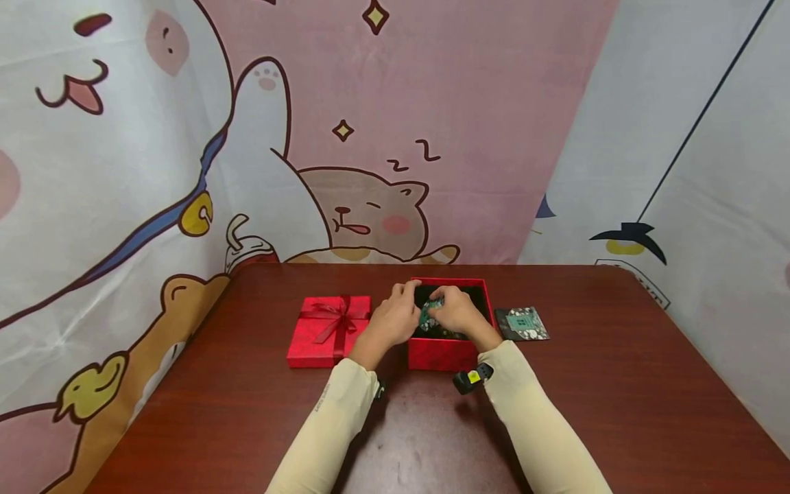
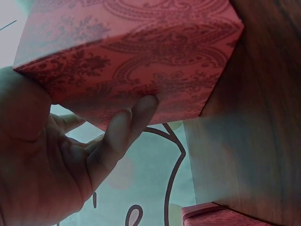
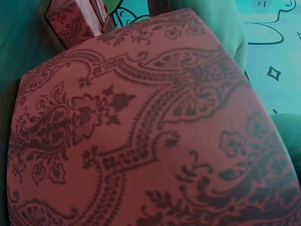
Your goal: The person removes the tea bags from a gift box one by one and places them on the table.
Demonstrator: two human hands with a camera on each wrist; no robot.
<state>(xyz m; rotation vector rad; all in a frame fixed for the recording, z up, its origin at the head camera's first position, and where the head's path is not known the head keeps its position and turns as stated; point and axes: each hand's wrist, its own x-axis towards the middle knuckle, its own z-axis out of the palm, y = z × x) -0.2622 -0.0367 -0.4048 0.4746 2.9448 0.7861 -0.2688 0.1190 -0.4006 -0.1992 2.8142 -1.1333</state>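
In the head view, a red gift box (image 1: 447, 355) stands uncovered on the table, its inside dark. My left hand (image 1: 395, 315) holds the box's left wall. The left wrist view shows fingertips (image 2: 148, 106) of that hand against the patterned outer side, with the thumb's base at the rim. My right hand (image 1: 458, 312) reaches down into the box and pinches a green circuit board (image 1: 427, 319); its fingertips are partly hidden. From the right wrist, the box wall (image 3: 141, 122) covers most of the view and hides the right hand's fingers.
Left of the box lies its red lid (image 1: 315, 336) with a dark red ribbon bow. A second circuit board (image 1: 523, 323), with a green square at its centre, lies flat just right of the box. The brown table (image 1: 617, 412) meets a cartoon-printed cloth (image 1: 481, 137) behind.
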